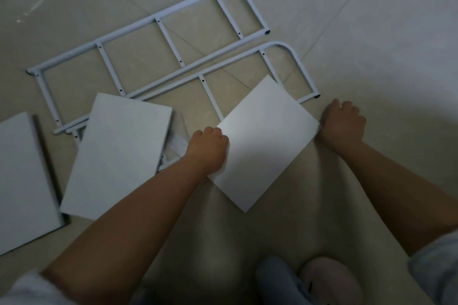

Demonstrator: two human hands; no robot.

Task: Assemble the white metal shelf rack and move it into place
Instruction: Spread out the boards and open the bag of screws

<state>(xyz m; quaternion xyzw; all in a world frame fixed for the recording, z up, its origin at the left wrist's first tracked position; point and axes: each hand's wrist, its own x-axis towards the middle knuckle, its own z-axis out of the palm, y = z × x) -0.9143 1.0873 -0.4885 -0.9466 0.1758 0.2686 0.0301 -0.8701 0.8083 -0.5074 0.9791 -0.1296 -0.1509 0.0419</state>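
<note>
The person holds one white shelf panel in the middle of the frame, with both hands. The panel is turned, so one corner points to the top and one to the bottom of the frame. The left hand grips its left edge with the fingers curled on it. The right hand grips the right edge near the corner, and its fingers are also curled. The upper corner of the panel covers a part of the nearer side frame.

This white metal frame, with rungs like a ladder, lies flat on the tiled floor. A second side frame lies just beside it, more to the upper left of the frame. Both have one rounded end at the upper right.

In the lower left, another white panel lies over the lower left end of the nearer frame. A third panel lies at the left edge of the frame, near it. At the bottom right there is a light slipper.
</note>
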